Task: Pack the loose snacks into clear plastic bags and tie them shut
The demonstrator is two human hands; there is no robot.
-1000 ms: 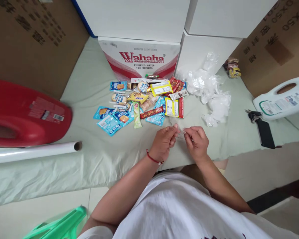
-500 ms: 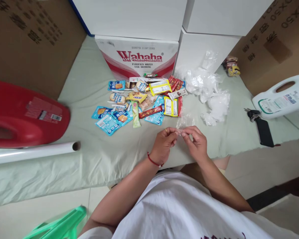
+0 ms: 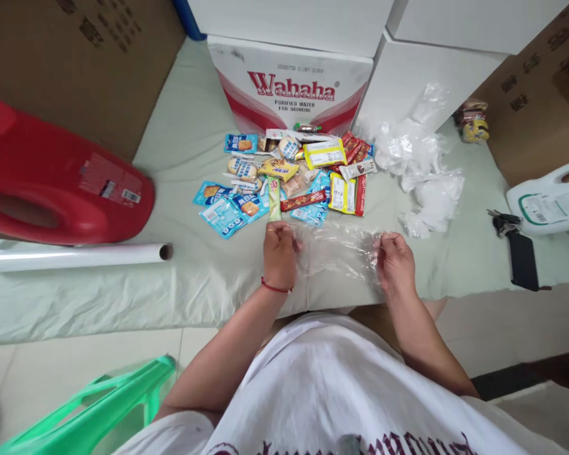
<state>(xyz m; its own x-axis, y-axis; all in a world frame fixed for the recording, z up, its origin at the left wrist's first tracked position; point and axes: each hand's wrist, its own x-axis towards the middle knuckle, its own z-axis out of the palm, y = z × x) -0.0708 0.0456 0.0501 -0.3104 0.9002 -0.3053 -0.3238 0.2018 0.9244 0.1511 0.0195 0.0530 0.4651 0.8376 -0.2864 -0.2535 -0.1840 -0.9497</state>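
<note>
A clear plastic bag [image 3: 336, 249] is stretched sideways between my two hands, over the front of the cloth-covered table. My left hand [image 3: 281, 253], with a red cord at the wrist, pinches its left side. On the other side my right hand [image 3: 394, 260] is closed on the bag's right edge. Just beyond lies a pile of wrapped snacks: a green packet [image 3: 274, 199] close to my left fingertips, a red bar [image 3: 304, 200], blue packets [image 3: 222, 217] and yellow packets [image 3: 324, 153]. Right of the pile sits a heap of crumpled clear bags [image 3: 429, 180].
A red jug [image 3: 66, 183] and a white roll [image 3: 76, 258] lie at left. Behind the snacks stands a Wahaha carton [image 3: 289, 88]. At right are a white jug [image 3: 550, 199], keys [image 3: 502, 222] and a black phone-like object [image 3: 524, 260]. A green stool [image 3: 109, 398] stands below.
My hands have moved apart, the left one leftward and the right one rightward. The clear plastic, bunched between my fingertips before, is now spread wide. The camera view has shifted a little.
</note>
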